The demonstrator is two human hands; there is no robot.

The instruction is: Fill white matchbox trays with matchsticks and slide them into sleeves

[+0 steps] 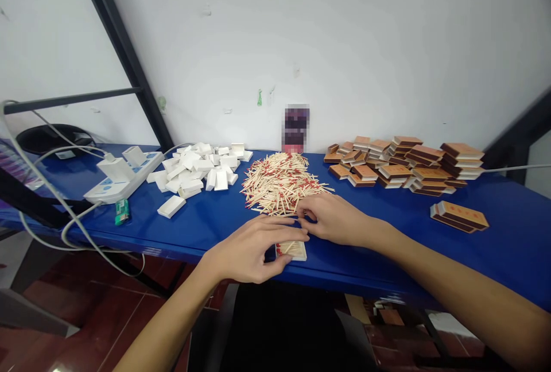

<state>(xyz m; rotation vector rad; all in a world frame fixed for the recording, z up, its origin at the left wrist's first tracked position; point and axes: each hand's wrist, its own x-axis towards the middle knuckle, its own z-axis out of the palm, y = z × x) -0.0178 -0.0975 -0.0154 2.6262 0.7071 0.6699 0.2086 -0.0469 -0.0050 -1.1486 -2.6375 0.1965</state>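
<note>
A small white matchbox tray [299, 255] with red-tipped matchsticks in it lies near the table's front edge. My left hand [253, 245] is closed over it, thumb on the near side and fingers across the far side, covering its left part. My right hand [329, 220] is bent in a pinch at the near edge of a large heap of loose matchsticks [279, 182]. A thin matchstick seems to be at its fingertips, though they partly hide it. The two hands nearly touch just behind the tray.
Empty white trays [193, 165] lie heaped to the left, with one tray [171, 206] apart. Brown matchbox sleeves [396, 165] are stacked at the right; two more sleeves [460, 216] lie nearer. A power strip [129, 179], cables and a green lighter [122, 211] are far left.
</note>
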